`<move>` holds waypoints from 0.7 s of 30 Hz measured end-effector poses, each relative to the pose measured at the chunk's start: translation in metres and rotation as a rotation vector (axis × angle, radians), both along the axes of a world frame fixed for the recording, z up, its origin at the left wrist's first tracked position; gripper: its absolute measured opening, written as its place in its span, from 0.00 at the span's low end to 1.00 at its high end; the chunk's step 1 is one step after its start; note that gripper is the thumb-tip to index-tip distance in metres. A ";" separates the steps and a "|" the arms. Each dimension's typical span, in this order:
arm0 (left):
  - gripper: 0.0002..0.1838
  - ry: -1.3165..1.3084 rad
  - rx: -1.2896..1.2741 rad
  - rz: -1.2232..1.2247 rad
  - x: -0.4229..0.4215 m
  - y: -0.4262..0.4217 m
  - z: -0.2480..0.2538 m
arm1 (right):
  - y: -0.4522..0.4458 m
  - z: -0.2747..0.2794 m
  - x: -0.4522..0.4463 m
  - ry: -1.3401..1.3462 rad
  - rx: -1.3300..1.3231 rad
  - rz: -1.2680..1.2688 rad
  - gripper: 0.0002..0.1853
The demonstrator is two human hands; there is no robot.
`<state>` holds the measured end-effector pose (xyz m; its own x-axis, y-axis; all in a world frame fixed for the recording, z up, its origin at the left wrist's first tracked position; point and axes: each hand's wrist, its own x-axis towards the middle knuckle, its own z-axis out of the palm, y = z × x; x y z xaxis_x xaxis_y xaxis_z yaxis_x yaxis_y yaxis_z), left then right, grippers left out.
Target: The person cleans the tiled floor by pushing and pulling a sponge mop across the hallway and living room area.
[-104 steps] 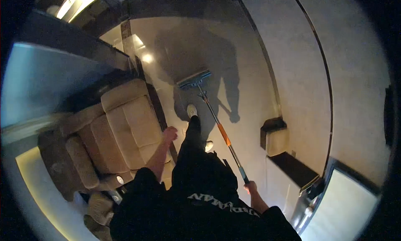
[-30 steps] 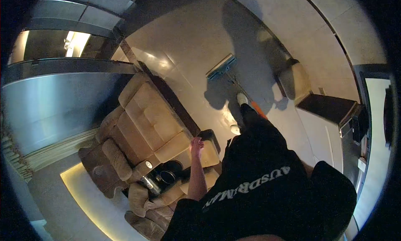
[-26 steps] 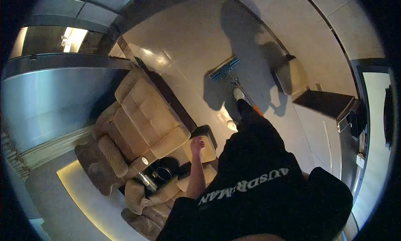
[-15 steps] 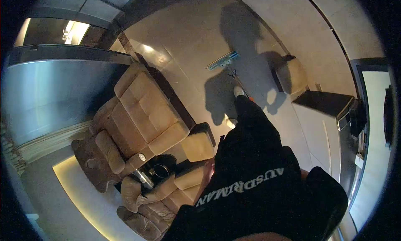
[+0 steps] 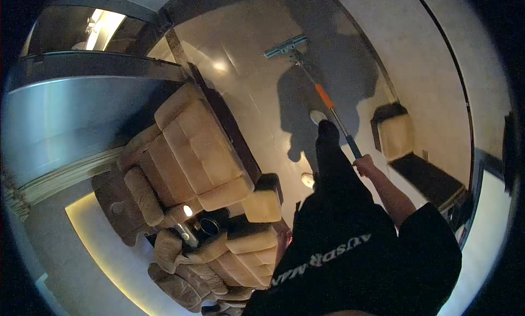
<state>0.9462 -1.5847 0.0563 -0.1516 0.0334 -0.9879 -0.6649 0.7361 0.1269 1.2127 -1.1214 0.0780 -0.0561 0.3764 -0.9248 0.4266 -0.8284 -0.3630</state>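
My right hand (image 5: pixel 365 165) is wrapped round the dark grip of a long-handled mop (image 5: pixel 337 118). An orange sleeve (image 5: pixel 324 96) sits partway along its silver pole. The flat teal mop head (image 5: pixel 285 46) rests on the tiled floor (image 5: pixel 240 91), ahead of my feet. My left hand (image 5: pixel 284 238) hangs low beside my black shirt, close to the brown recliner seats; it is small and dim, and its fingers cannot be made out. One of my light shoes (image 5: pixel 318 117) is forward, behind the mop head, and the other shoe (image 5: pixel 308 180) is further back.
Brown recliners (image 5: pixel 188 146) stand on the left, with a dark round-topped console (image 5: pixel 209 224) between them. A small padded stool (image 5: pixel 396 132) and a dark-topped cabinet (image 5: pixel 432 179) line the right wall. A glowing step edge (image 5: pixel 104 253) runs at lower left.
The mop head has moved forward, away from me, and slightly left. My right hand and forearm, hidden before, now show on the pole, and more of the pole is visible.
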 end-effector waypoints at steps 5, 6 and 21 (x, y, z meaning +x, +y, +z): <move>0.07 0.236 0.120 0.261 -0.025 0.196 0.063 | 0.178 -0.026 -0.097 0.002 -0.088 -0.033 0.08; 0.07 0.293 0.222 0.223 -0.032 0.221 0.063 | 0.208 -0.042 -0.116 0.075 -0.073 -0.029 0.07; 0.15 0.229 0.062 0.231 0.038 0.226 0.087 | 0.521 -0.111 -0.307 0.353 0.185 0.419 0.07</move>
